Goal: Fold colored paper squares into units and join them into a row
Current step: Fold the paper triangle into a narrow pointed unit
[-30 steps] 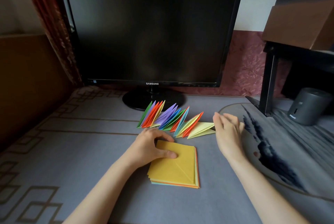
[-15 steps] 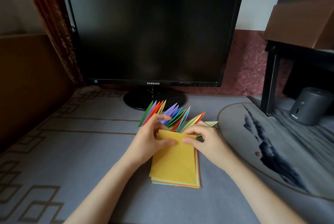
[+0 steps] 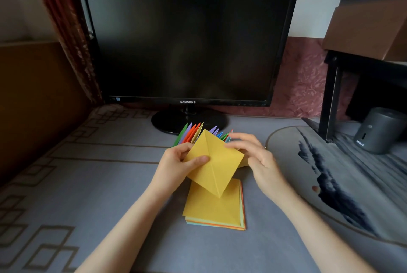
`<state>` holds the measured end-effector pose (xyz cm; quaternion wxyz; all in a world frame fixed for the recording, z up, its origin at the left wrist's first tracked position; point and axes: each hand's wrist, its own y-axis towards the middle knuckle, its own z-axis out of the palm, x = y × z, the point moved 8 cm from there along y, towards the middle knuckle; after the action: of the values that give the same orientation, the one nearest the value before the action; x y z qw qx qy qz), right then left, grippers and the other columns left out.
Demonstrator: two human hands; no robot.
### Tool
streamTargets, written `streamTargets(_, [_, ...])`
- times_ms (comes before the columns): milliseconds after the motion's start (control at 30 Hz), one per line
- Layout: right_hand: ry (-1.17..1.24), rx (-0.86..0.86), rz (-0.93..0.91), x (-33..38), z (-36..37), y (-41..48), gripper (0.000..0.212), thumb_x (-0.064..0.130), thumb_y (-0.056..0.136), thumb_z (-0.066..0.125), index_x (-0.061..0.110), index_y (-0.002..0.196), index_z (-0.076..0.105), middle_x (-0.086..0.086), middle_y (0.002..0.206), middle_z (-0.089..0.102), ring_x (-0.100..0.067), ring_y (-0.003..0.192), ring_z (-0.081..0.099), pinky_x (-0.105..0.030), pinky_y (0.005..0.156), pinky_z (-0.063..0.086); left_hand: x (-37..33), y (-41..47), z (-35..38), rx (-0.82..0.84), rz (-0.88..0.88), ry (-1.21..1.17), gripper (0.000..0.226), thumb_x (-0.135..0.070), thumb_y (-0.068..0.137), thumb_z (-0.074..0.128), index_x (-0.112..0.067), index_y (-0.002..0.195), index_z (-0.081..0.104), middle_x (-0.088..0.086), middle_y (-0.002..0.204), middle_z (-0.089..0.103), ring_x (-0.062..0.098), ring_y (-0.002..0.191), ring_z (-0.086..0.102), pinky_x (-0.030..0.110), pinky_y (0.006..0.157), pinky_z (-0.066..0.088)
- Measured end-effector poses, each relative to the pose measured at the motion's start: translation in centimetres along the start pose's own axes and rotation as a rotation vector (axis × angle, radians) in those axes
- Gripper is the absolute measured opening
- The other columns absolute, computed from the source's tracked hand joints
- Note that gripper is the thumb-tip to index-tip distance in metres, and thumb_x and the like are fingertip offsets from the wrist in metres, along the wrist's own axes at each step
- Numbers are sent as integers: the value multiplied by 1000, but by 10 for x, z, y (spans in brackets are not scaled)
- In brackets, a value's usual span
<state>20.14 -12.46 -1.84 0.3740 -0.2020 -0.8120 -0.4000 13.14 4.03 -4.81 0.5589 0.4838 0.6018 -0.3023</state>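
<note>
A yellow paper square [image 3: 214, 160] with a diagonal crease is held in the air, turned like a diamond. My left hand [image 3: 178, 166] pinches its left corner between thumb and fingers. My right hand [image 3: 256, 156] touches its right edge with spread fingers. Below it on the desk lies the stack of coloured paper squares [image 3: 214, 209], yellow on top. Behind the held sheet stands the row of joined folded units [image 3: 191, 134] in green, purple, orange, yellow and blue, its right part hidden by the sheet and my right hand.
A black monitor [image 3: 187, 41] on a round stand [image 3: 176, 122] is just behind the row. A round patterned mat [image 3: 330, 176] lies at the right, with a grey cylinder [image 3: 380, 129] and a black shelf leg [image 3: 329, 101] beyond it. The grey desk mat [image 3: 88, 184] extends left.
Both hands took the top yellow square off the stack, lifted it and turned it corner-up. One second ago my right hand was beside the row's right end.
</note>
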Motion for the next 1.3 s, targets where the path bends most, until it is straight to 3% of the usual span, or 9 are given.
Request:
streamTargets(67, [-133, 80, -35, 1, 6, -2, 73, -21, 63, 28, 27, 96, 71, 8, 138, 41, -2, 120, 43, -8, 99, 30, 0, 0, -1, -6, -7, -29, 18, -24, 79, 72, -17, 95, 66, -2, 93, 73, 8, 82, 70, 18, 69, 55])
streamTargets(167, [-252, 154, -37, -4, 15, -5, 64, -19, 73, 46, 34, 99, 71, 16, 144, 32, -3, 128, 34, -10, 103, 25, 0, 0, -2, -5, -19, -45, 15, -23, 79, 71, -19, 93, 65, -4, 92, 72, 7, 81, 70, 16, 67, 54])
streamTargets(400, [-183, 72, -25, -2, 8, -2, 33, 4, 73, 75, 33, 87, 75, 13, 128, 54, -6, 118, 42, -13, 99, 30, -3, -2, 7, 72, -1, -42, 2, -21, 86, 64, -20, 88, 66, -6, 84, 71, 3, 73, 68, 14, 65, 52])
streamTargets(467, [-72, 49, 12, -2, 8, -2, 15, 17, 74, 75, 28, 85, 77, 10, 117, 62, -7, 113, 49, -16, 95, 36, -4, -3, 12, 97, -5, -74, 13, -23, 91, 57, -14, 90, 66, 4, 87, 72, 10, 75, 69, 17, 62, 53])
streamTargets(600, [109, -5, 100, -9, 6, 0, 12, 5, 78, 72, 16, 83, 76, 1, 102, 68, -10, 96, 61, -19, 80, 46, -11, -11, 25, 196, -75, -261, 48, -43, 93, 37, -7, 108, 65, 14, 95, 74, 28, 85, 72, 30, 62, 59])
streamTargets(733, [251, -71, 182, -17, 2, 1, 14, -3, 77, 70, 10, 83, 73, -5, 98, 65, -14, 82, 61, -22, 67, 48, -16, -15, 28, 240, -92, -310, 57, -61, 86, 52, -13, 114, 62, 9, 100, 74, 26, 90, 72, 31, 63, 59])
streamTargets(867, [288, -76, 240, -22, 1, 0, 10, -3, 80, 66, 4, 87, 71, -3, 90, 63, -13, 74, 59, -20, 54, 45, -16, -15, 31, 238, -100, -251, 50, -36, 69, 81, -21, 111, 59, 6, 98, 74, 21, 89, 72, 31, 64, 60])
streamTargets(1200, [377, -80, 334, -24, 4, -3, 36, -4, 77, 70, 10, 107, 58, -4, 82, 66, -6, 66, 61, -22, 51, 49, -8, -8, 26, 175, -21, -165, 21, -5, 79, 69, -10, 99, 63, 5, 87, 75, 19, 83, 73, 23, 66, 58])
streamTargets(1300, [361, -40, 360, -24, 6, -4, 24, -2, 79, 68, 6, 101, 63, -6, 86, 68, -5, 65, 62, -21, 53, 51, -8, -7, 27, 180, -16, -166, 19, -3, 79, 68, -10, 95, 63, 5, 84, 75, 18, 81, 73, 22, 67, 58])
